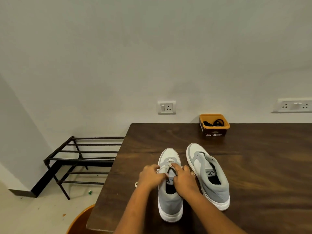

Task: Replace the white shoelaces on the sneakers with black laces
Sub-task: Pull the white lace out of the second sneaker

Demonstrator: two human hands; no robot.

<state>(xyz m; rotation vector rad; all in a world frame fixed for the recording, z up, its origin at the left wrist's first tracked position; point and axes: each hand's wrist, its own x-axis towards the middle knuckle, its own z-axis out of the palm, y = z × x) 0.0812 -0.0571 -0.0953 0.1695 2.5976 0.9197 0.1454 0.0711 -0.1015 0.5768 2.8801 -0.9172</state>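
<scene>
Two grey-and-white sneakers stand toe-away on the dark wooden table (261, 166). The left sneaker (170, 203) still carries a white lace (166, 166) through its front eyelets. My left hand (150, 176) pinches a strand of that lace at the shoe's left side, and a loose lace end lies by my wrist. My right hand (183, 179) rests over the tongue with its fingers pinching the lace near the crossing. The right sneaker (208, 176) shows no lace in its eyelets. Black laces (214, 123) lie in an orange tub (214, 128) at the table's back edge.
A black metal shoe rack (81, 159) stands on the floor left of the table. Part of an orange round seat (79, 222) shows below the table's front left corner. Wall sockets (166, 107) sit behind the table.
</scene>
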